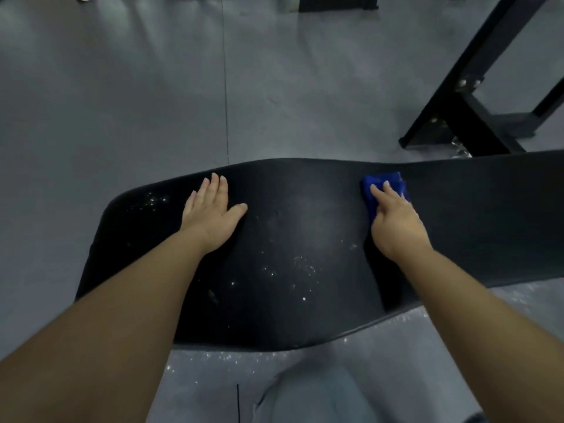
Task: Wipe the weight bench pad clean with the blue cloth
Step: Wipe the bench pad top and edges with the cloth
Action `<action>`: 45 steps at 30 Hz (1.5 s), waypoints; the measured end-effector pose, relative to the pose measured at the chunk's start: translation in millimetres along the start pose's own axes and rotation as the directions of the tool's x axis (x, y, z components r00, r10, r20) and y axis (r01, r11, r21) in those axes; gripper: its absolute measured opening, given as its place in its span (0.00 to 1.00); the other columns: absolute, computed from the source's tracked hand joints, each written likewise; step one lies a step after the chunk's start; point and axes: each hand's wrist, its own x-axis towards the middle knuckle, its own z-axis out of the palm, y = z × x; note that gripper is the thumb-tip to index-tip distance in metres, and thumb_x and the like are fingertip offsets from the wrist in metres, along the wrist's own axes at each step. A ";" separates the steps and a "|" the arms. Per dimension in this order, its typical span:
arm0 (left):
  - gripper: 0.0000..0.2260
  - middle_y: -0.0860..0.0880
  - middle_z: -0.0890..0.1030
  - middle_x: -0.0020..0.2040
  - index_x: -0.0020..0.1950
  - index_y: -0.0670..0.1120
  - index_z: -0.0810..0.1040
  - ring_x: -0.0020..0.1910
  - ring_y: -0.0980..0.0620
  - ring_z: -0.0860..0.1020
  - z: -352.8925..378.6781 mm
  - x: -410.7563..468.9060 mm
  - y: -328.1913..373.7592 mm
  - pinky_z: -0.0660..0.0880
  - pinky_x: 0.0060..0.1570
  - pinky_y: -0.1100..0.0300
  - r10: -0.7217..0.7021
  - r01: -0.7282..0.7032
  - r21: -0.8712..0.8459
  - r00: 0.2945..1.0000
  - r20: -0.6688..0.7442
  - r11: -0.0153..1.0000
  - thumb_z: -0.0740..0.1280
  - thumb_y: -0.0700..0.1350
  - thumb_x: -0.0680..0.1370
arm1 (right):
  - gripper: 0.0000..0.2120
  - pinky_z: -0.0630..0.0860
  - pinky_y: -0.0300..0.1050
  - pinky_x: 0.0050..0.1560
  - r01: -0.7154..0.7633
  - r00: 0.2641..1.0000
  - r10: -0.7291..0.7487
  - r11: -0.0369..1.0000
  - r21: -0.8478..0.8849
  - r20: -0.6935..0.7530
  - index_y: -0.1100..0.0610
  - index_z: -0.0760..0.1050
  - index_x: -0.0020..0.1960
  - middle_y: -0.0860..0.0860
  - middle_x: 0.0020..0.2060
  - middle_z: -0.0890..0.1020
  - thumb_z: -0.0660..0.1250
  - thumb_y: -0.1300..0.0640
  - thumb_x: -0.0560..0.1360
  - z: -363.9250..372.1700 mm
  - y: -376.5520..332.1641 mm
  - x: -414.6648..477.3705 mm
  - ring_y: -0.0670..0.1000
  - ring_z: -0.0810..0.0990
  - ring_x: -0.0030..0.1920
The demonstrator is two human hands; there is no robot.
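Observation:
The black weight bench pad (293,215) stretches across the middle of the view, from left to the right edge. White specks dot its left end and its near middle. My left hand (210,213) lies flat on the pad, fingers spread, holding nothing. My right hand (395,221) presses down on the folded blue cloth (383,186) near the pad's far edge, right of centre. Most of the cloth sits under my fingers; only its far part shows.
A black metal rack frame (457,111) stands on the grey floor beyond the pad at the upper right. White specks are scattered on the floor (232,357) along the pad's near edge. My grey trouser leg (317,398) shows at the bottom.

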 end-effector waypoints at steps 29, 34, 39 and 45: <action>0.22 0.41 0.46 0.78 0.77 0.40 0.51 0.77 0.42 0.43 -10.7 9.3 -1.9 0.44 0.74 0.46 0.046 -0.041 -0.109 0.998 0.040 0.993 0.50 0.41 0.83 | 0.32 0.47 0.39 0.73 0.322 0.944 -0.330 0.924 0.206 0.004 0.49 0.72 0.68 0.48 0.72 0.68 0.53 0.62 0.66 37.3 -22.8 -131.4 0.53 0.63 0.73; 0.27 0.44 0.49 0.79 0.77 0.44 0.55 0.77 0.46 0.46 -28.6 -10.2 10.3 0.44 0.75 0.47 -0.007 0.051 -0.347 0.992 0.126 0.936 0.54 0.54 0.81 | 0.27 0.48 0.43 0.74 0.013 0.972 0.019 0.991 0.135 -0.232 0.55 0.69 0.71 0.53 0.73 0.66 0.54 0.65 0.73 16.0 41.7 -112.3 0.57 0.60 0.74; 0.27 0.47 0.50 0.79 0.78 0.45 0.52 0.77 0.49 0.49 -16.3 -66.6 15.2 0.46 0.74 0.52 0.092 -0.100 -0.026 0.971 -0.222 0.995 0.52 0.55 0.82 | 0.31 0.60 0.56 0.72 0.044 0.961 -0.010 0.992 0.119 -0.276 0.58 0.73 0.67 0.57 0.69 0.72 0.56 0.63 0.64 55.3 -23.5 -154.0 0.62 0.67 0.70; 0.30 0.46 0.61 0.76 0.76 0.44 0.59 0.76 0.49 0.55 22.3 -135.3 10.2 0.50 0.75 0.51 0.206 -0.191 0.082 0.945 -0.255 0.978 0.46 0.59 0.78 | 0.28 0.55 0.47 0.72 0.443 0.885 -0.428 0.895 0.049 -0.185 0.55 0.73 0.67 0.53 0.68 0.74 0.58 0.62 0.67 56.8 -0.4 -187.0 0.59 0.70 0.68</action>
